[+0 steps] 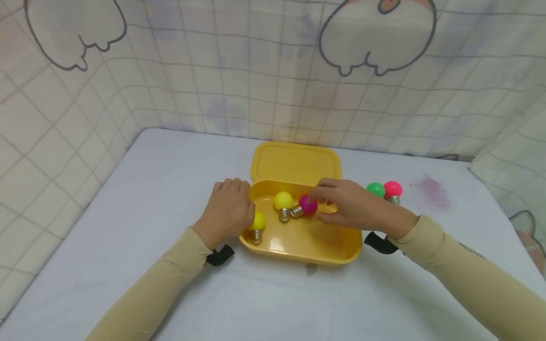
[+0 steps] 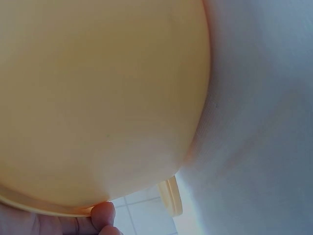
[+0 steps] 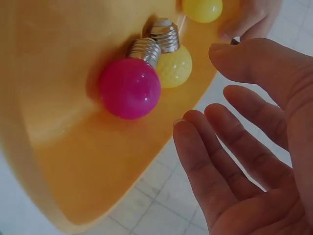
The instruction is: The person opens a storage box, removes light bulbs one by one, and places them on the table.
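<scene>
A yellow plastic box (image 1: 307, 244) holds a magenta light bulb (image 1: 308, 205) and two yellow bulbs, one mid-box (image 1: 283, 201) and one at its left end (image 1: 258, 221). My left hand (image 1: 228, 206) grips the box's left rim, its fingers (image 2: 102, 214) curled over the edge in the left wrist view. Over the box's right part hovers my right hand (image 1: 350, 203), fingers parted and nothing between them. In the right wrist view its fingertips are apart from the magenta bulb (image 3: 129, 88), whose metal base lies against that of a yellow bulb (image 3: 175, 67).
Behind the box lies its yellow lid (image 1: 296, 163) on the white-covered table (image 1: 179, 156). A green bulb (image 1: 376, 190) and a pink bulb (image 1: 393, 189) stand side by side to the right, partly behind my right forearm. A grid-patterned curtain (image 1: 256, 71) hangs along the back.
</scene>
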`<state>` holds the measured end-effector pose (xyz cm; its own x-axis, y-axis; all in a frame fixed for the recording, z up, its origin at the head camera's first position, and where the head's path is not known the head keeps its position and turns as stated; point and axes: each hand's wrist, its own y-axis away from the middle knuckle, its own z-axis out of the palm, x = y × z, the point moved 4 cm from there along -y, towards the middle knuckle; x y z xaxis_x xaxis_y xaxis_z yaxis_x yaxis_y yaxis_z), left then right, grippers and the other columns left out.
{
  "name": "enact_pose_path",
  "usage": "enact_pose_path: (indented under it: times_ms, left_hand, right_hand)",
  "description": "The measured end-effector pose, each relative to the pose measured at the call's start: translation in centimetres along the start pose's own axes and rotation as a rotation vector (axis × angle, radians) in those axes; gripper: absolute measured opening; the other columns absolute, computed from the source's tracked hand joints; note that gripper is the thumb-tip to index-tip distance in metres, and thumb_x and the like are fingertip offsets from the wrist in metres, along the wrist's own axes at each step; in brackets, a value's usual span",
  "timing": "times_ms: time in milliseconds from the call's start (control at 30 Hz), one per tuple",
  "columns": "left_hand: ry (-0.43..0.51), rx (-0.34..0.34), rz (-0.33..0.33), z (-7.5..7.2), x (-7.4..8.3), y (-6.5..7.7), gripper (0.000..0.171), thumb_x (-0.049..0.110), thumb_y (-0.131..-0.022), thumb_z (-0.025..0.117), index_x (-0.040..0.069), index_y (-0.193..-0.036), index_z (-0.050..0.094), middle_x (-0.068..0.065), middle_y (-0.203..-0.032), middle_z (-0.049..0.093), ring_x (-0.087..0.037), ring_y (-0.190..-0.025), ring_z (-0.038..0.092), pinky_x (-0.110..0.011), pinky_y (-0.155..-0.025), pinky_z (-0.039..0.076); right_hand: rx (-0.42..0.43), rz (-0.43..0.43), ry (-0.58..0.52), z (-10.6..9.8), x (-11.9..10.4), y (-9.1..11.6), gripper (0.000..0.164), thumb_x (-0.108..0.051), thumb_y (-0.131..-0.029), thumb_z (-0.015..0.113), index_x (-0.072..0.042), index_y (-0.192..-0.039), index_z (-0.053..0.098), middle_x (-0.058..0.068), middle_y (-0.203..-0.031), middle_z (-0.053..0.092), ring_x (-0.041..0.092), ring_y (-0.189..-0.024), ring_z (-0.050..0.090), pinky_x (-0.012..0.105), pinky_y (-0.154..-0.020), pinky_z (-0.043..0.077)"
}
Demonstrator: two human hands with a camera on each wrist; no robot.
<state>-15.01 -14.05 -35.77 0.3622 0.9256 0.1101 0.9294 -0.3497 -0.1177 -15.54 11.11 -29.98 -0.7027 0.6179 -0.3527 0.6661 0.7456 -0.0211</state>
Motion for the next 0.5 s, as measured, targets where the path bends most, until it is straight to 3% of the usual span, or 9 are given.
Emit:
enact_pose_path:
  times_ms: [500]
  left_hand:
    - [-0.016, 0.017, 0.011, 0.0, -0.2, 0.1, 0.019, 0.020, -0.098, 0.046, 0.002, -0.095, 0.052, -0.009, -0.083, 0.045, -0.029, -0.084, 0.045, -0.041, -0.080, 0.035]
  right_hand:
    - [-0.099, 0.060, -0.057, 0.9, 0.5, -2.1, 0.033, -0.017, -0.088, 0.081, -0.012, -0.119, 0.073, 0.004, -0.115, 0.069, 0.023, -0.103, 0.065, 0.042, -0.094, 0.059]
